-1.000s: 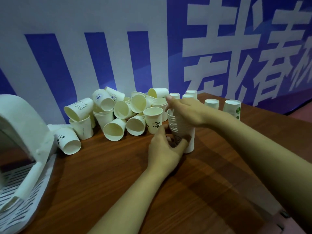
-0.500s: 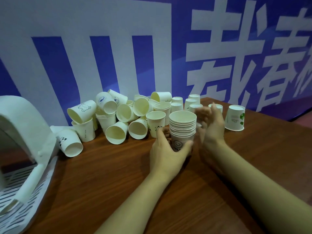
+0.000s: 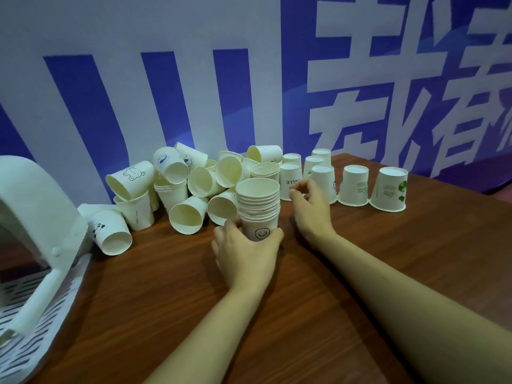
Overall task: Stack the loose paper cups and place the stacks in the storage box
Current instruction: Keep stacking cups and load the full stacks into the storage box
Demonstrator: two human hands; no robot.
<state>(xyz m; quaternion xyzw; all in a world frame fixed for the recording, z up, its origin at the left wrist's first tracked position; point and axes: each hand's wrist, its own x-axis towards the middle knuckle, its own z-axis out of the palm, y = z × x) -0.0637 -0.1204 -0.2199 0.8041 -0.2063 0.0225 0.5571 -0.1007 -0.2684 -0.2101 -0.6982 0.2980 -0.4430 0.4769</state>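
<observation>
Left hand [image 3: 243, 254] wraps the upright nested stack [image 3: 259, 207] at table centre, steadying it; right hand [image 3: 311, 209], fingers loosely curled, seemingly empty, reaches an upturned cup [image 3: 322, 182] at one o'clock (storage box [image 3: 41, 309] at nine)

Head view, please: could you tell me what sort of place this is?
Probably an event or promotional venue: a large blue-and-white printed banner backs a brown wooden table covered with white paper cups.
</observation>
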